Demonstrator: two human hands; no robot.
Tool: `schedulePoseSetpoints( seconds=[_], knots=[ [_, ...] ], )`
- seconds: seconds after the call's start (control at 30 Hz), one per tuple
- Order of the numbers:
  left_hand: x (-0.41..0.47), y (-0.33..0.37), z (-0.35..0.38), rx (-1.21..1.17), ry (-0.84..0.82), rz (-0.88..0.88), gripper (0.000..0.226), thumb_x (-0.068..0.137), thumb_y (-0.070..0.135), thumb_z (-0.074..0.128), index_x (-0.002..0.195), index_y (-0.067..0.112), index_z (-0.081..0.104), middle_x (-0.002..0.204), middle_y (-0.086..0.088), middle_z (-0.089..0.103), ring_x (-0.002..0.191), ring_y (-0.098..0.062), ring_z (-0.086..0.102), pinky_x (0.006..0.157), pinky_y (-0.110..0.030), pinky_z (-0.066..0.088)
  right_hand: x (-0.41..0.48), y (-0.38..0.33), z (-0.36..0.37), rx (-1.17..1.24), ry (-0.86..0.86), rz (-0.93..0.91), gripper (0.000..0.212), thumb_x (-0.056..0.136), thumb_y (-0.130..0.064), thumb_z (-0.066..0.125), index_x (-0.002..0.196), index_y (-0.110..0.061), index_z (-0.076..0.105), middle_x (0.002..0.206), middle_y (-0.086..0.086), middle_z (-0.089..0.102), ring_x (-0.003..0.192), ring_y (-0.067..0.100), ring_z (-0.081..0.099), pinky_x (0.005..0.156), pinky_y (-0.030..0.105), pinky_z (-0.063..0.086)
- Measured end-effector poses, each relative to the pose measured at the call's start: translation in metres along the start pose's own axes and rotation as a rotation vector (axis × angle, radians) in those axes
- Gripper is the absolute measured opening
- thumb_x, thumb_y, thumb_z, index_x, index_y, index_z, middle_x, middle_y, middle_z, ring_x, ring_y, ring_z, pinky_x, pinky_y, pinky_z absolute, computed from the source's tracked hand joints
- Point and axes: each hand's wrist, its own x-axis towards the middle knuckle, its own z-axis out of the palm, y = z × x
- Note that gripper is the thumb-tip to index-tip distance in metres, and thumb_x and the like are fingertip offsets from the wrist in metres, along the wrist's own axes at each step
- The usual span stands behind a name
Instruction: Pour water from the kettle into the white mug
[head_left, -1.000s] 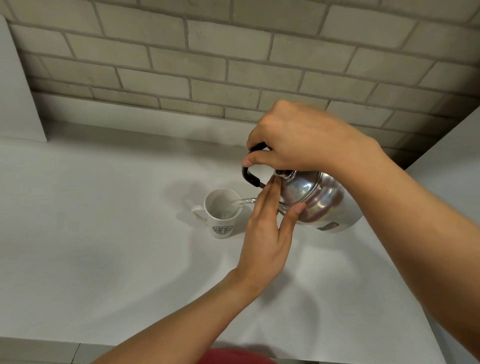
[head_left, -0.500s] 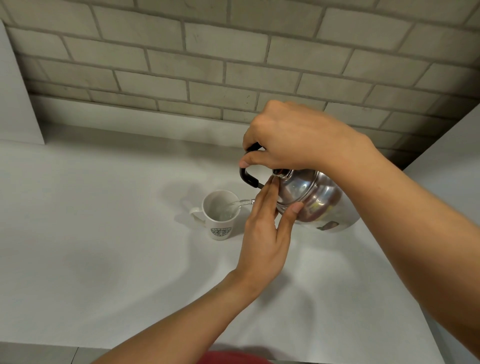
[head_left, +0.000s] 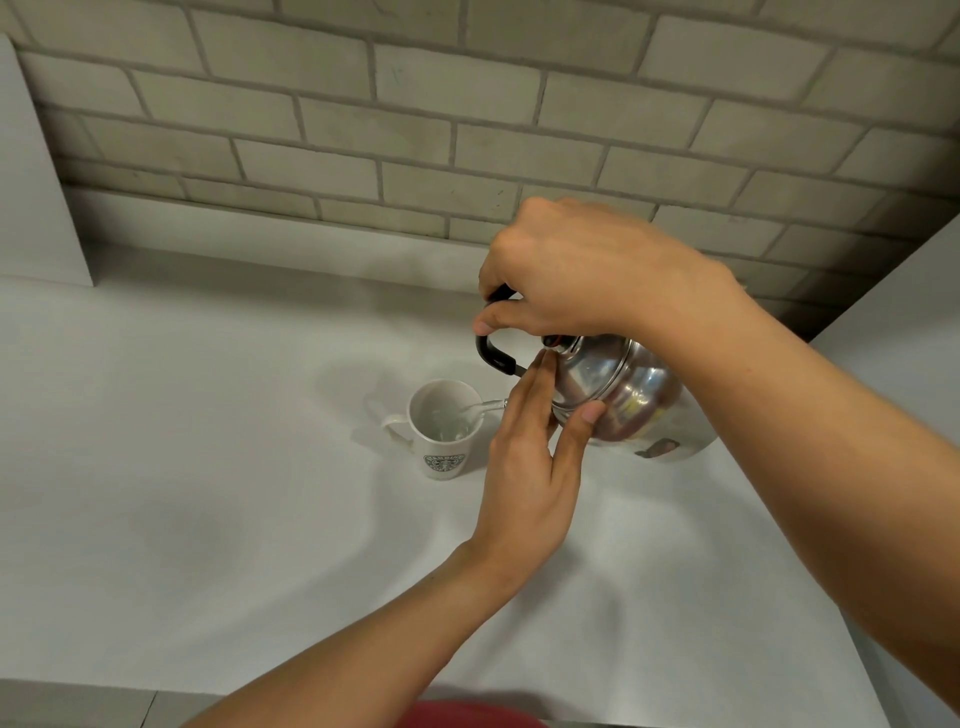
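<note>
Head view: the right hand (head_left: 587, 270) is clenched around the black handle (head_left: 493, 356) of the steel kettle (head_left: 618, 395), which is tipped toward the white mug (head_left: 441, 428) standing upright on the white counter (head_left: 208, 441). The left hand (head_left: 530, 457) is spread flat, fingers pressed against the kettle's lid and front, grasping nothing. A thin stream of water (head_left: 480, 408) arcs from the spout into the mug, which looks only partly filled. Pouring is the step in hand. Next, I judge, the kettle needs tipping back upright once the level nears the rim, with the lid kept pinned.
</note>
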Motion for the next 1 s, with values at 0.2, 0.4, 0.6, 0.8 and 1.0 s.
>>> schedulePoseSetpoints(
  seconds=[0.2,0.4,0.6,0.8,1.0],
  knots=[
    [-0.001,0.002,-0.001,0.010,0.005,-0.011,0.063,0.102,0.054,0.048,0.155,0.020,0.040,0.154,0.003,0.049,0.143,0.002,0.039,0.110,-0.007,0.031,0.003,-0.003,0.000,0.002,-0.012,0.003,0.035,0.095,-0.051,0.068,0.098,-0.018,0.078,0.065,-0.006,0.038,0.071,0.033,0.057,0.056,0.033,0.039],
    [-0.003,0.002,-0.003,0.018,0.007,-0.012,0.061,0.104,0.047,0.049,0.155,0.016,0.040,0.154,0.003,0.049,0.140,0.011,0.037,0.106,-0.002,0.028,0.006,-0.004,0.002,0.014,-0.019,0.017,0.035,0.093,-0.052,0.070,0.099,-0.018,0.078,0.066,-0.006,0.038,0.073,0.034,0.058,0.058,0.033,0.039],
    [-0.004,-0.001,-0.003,0.020,0.023,-0.009,0.060,0.104,0.044,0.050,0.155,0.014,0.040,0.149,0.012,0.047,0.134,0.024,0.033,0.102,0.002,0.026,0.008,-0.006,0.005,0.008,-0.025,0.021,0.036,0.094,-0.051,0.069,0.103,-0.018,0.077,0.067,-0.006,0.036,0.074,0.035,0.056,0.056,0.032,0.037],
    [-0.006,-0.005,-0.006,0.032,0.024,-0.011,0.058,0.105,0.042,0.051,0.156,0.015,0.040,0.144,0.031,0.038,0.135,0.025,0.031,0.104,0.001,0.025,0.009,-0.008,0.008,0.016,-0.024,0.027,0.036,0.093,-0.052,0.069,0.101,-0.017,0.077,0.066,-0.007,0.038,0.073,0.034,0.057,0.059,0.034,0.040],
    [-0.005,-0.006,-0.012,0.067,-0.006,-0.025,0.064,0.103,0.053,0.047,0.157,0.018,0.039,0.155,0.012,0.045,0.140,0.015,0.034,0.107,-0.001,0.025,0.008,-0.004,0.012,0.046,0.004,0.033,0.039,0.094,-0.054,0.067,0.101,-0.018,0.078,0.068,-0.008,0.039,0.076,0.034,0.060,0.057,0.033,0.040]
  ],
)
